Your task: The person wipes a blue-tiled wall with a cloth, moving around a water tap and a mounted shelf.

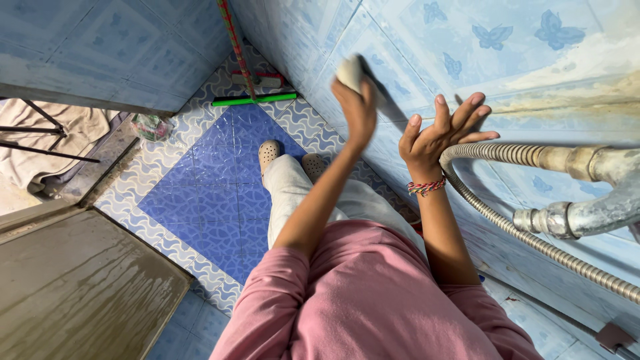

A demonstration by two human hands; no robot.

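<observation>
Two hands meet a blue butterfly-tiled wall (507, 40) — left hand (357, 107) gripping a pale sponge (349, 72), right hand (437, 137) open, fingers spread near a metal hose (507, 155).

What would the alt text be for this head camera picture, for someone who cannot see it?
Seen from above, a person in a pink top presses a pale sponge against a blue butterfly-patterned wall tile with the left hand, while the open right hand rests by a metal shower hose. Below lie a blue tiled floor and a green-headed broom.
</observation>
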